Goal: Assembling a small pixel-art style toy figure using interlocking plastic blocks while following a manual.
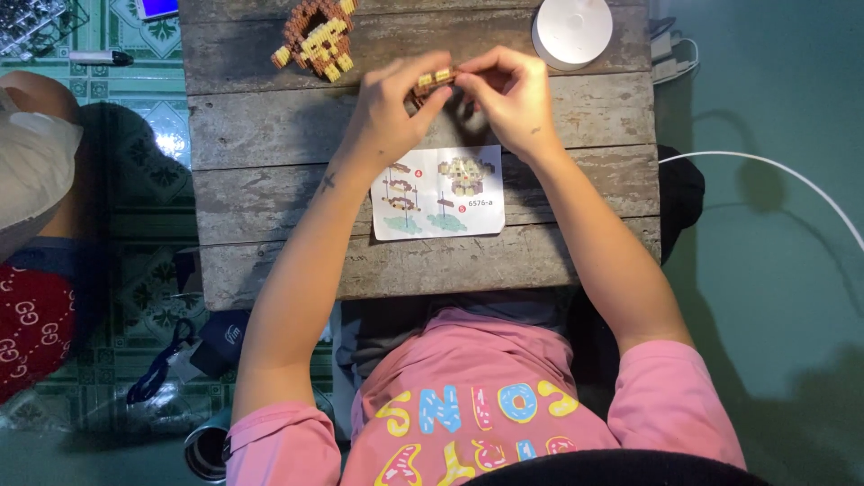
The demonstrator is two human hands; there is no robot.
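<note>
Small brown-and-yellow brick assembly (434, 81): pinched between fingers of left hand (391, 112) and right hand (513, 99), raised above worktop (270, 126); instruction sheet (438, 192) flat just below for reference; finished brick figure (317, 38) parked at far edge.

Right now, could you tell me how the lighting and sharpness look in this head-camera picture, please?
In the head view, light falls evenly on the wooden table; the left hand and right hand are slightly soft around the small brick piece they pinch; the instruction sheet is bright but readable in shape; the white round lid is nearly blown out; dark shadows lie on the floor at right.
</note>
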